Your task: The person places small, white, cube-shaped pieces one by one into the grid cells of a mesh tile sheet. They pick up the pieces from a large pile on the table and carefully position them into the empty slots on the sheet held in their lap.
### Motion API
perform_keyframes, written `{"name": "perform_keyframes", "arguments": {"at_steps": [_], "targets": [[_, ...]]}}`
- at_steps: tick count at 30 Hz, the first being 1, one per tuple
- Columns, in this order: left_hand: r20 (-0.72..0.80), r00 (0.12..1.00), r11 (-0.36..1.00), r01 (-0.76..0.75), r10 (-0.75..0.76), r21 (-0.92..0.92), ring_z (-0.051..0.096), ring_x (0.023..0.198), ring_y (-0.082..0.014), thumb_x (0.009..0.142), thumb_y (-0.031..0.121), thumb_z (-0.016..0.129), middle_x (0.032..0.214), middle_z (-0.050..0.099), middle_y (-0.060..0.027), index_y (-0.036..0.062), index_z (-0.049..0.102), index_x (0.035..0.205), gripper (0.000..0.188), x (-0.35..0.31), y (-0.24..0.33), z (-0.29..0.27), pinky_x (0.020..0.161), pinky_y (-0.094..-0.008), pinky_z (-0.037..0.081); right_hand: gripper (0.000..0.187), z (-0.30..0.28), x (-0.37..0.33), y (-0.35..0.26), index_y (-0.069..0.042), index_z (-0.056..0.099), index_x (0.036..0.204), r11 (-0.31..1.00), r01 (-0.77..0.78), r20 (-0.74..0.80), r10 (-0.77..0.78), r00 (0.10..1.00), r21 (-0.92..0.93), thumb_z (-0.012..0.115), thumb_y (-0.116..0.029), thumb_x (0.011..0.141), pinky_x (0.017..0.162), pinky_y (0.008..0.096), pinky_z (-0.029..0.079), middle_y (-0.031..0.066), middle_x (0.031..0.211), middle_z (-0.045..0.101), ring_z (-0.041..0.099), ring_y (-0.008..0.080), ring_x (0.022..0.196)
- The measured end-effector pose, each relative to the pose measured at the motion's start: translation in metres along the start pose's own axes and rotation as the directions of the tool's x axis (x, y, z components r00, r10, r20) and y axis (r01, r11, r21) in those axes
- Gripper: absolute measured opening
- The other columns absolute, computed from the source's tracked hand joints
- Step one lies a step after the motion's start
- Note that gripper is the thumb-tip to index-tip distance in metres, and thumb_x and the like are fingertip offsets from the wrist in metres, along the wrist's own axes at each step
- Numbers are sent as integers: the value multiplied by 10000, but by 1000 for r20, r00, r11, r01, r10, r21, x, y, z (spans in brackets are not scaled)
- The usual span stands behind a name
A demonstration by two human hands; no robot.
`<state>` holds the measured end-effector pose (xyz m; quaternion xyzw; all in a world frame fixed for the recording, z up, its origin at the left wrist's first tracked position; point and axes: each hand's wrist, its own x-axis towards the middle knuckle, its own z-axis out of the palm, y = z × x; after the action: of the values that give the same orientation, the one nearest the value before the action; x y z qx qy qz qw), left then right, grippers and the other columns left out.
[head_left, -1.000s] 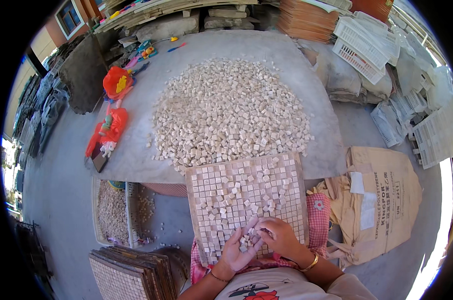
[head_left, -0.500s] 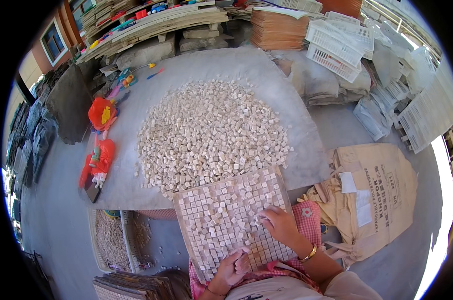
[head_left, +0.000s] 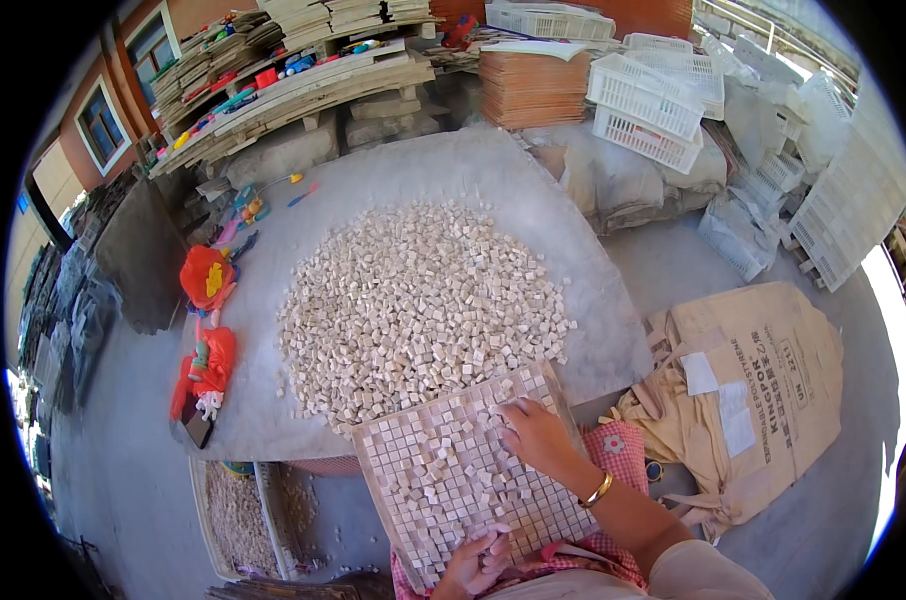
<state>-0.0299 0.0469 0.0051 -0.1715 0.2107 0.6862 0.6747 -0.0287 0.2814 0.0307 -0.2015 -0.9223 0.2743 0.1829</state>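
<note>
A gridded mosaic board (head_left: pixel 377 455) rests slanted at my lap, its far edge against the pile. Small pale stone tiles sit in many of its squares, and several more lie loose on top. My right hand (head_left: pixel 538 437) is over the board's right side, its fingers bent down onto the tiles. Whatever is at those fingertips is too small to name. Over the near edge, my left hand (head_left: pixel 476 563) is closed with its fingers curled in; what it holds, if anything, is hidden. Beyond the board spreads a large pile of stone tiles (head_left: pixel 423 300).
The pile lies on a grey-covered table (head_left: pixel 598 300). Red toys and bags (head_left: pixel 206 275) line its left edge. Below stands a white crate (head_left: pixel 213 520) of tile bits. At right are a tan sack (head_left: pixel 773 370) and white plastic baskets (head_left: pixel 645 95).
My right hand has moved farther up the board, toward the pile. My left hand stays closed at the near edge. The view has tilted up, so the table and board appear lower.
</note>
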Motion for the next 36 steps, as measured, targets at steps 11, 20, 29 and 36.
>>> {"name": "perform_keyframes", "arguments": {"at_steps": [11,20,29,36], "targets": [[-129,988,996,-87,83,-28,369,455,-45,910,162,483,623,416,22,23,506,932,143,-3,1,-6,369,-158,305,266,-6,1,4,-55,591,975,1000,-3,175,3,985,-1,650,-181,749,765,384,471,118,935,594,561,306,902],[-149,986,996,-82,77,-26,359,455,-48,908,156,482,601,406,31,28,514,865,139,-3,3,-6,371,-161,306,166,15,40,5,-18,581,880,976,145,-10,-148,989,-161,615,-102,741,840,403,444,150,1007,563,501,288,1042],[-236,970,997,-71,60,-38,361,473,-43,914,179,497,634,434,31,45,522,902,137,-2,1,-14,390,-150,318,119,-2,29,39,-3,563,866,670,-360,198,309,930,649,589,-97,798,642,304,489,122,880,619,621,223,690],[-141,989,996,-63,54,-58,367,493,-45,911,169,497,662,439,24,23,524,935,151,-3,3,-13,405,-150,326,148,7,28,17,-3,575,885,995,92,14,-92,996,-44,617,-117,800,672,304,482,86,823,603,601,199,739]]}}
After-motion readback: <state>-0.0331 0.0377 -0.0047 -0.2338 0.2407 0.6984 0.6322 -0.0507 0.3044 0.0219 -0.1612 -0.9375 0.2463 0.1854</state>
